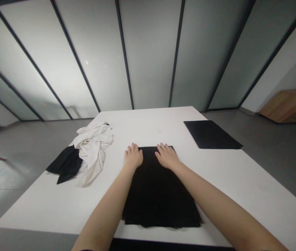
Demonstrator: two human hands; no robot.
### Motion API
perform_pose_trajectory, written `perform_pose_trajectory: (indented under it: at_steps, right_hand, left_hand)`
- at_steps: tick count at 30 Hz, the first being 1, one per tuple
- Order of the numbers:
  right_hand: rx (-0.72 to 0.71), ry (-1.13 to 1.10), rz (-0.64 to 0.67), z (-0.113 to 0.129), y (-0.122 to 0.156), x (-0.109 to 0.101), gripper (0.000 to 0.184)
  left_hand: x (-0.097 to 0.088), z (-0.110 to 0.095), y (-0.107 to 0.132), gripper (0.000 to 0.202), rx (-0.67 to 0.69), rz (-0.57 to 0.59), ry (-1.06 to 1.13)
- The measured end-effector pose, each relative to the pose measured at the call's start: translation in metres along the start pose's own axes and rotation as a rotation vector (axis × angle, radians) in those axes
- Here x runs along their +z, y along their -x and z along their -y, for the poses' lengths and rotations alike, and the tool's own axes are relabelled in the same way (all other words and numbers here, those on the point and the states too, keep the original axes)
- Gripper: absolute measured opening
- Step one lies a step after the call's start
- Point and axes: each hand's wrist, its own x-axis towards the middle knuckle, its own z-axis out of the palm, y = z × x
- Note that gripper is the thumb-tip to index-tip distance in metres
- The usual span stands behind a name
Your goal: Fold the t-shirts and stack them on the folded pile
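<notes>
Both your hands lie flat, palms down, on the far edge of the black folded cloth [158,191], which lies spread on the white table [255,181] right in front of you, its near edge close to the table's near rim. Your left hand [133,157] rests at the cloth's far left corner, fingers loosely spread and partly over the edge onto the bare tabletop; it grips nothing. Your right hand [166,156] sits just beside it near the far right corner, fingers also stretched out and a little apart, pressing down on the fabric rather than pinching it. The two hands are near each other but not touching.

To your left, well apart from the cloth, a crumpled white garment [93,146] lies in a heap, and a dark garment [66,164] lies against it, hanging partly over the table's left edge (which of them lies on top is hard to tell). Toward the far right corner of the table lies a flat black mat [212,134], apart from everything else. Behind the table stand frosted glass panels [150,52] in dark frames.
</notes>
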Motion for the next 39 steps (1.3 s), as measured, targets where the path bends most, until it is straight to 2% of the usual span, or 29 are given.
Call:
perform_pose_trajectory:
  at_steps: [4,8,11,17,23,28,32,36,39]
  right_hand:
    - [0.082,0.003,-0.058,-0.03,-0.003,0.001,0.062]
    - [0.161,-0.001,-0.178,-0.063,-0.001,-0.003,0.049]
    - [0.2,-0.029,-0.247,-0.075,0.001,-0.008,0.039]
    - [0.25,-0.066,-0.327,-0.075,-0.001,-0.004,0.046]
    - [0.26,-0.081,-0.362,-0.076,-0.003,0.0,0.046]
    - [0.248,-0.091,-0.344,-0.074,-0.002,-0.004,0.032]
    - [0.22,-0.221,-0.356,-0.071,-0.001,-0.006,0.026]
    - [0.2,-0.377,-0.371,-0.067,0.001,-0.009,0.025]
    - [0.236,-0.358,-0.304,-0.066,0.001,-0.013,0.03]
  left_hand:
    - [-0.001,0.012,0.0,0.067,-0.108,-0.083,0.014]
    - [-0.006,0.018,-0.002,0.055,-0.12,-0.191,0.056]
    - [-0.013,0.023,-0.005,0.052,-0.173,-0.213,0.079]
    - [-0.023,0.028,-0.005,0.06,-0.181,-0.181,0.086]
    - [-0.02,0.025,-0.004,0.058,-0.131,-0.125,0.068]
    - [-0.016,0.025,-0.007,0.053,-0.162,-0.096,0.115]
    - [-0.018,0.024,-0.006,0.052,-0.168,-0.084,0.134]
    - [-0.022,0.023,-0.005,0.044,-0.168,-0.108,0.188]
    - [-0.021,0.024,-0.007,0.04,-0.16,-0.13,0.251]
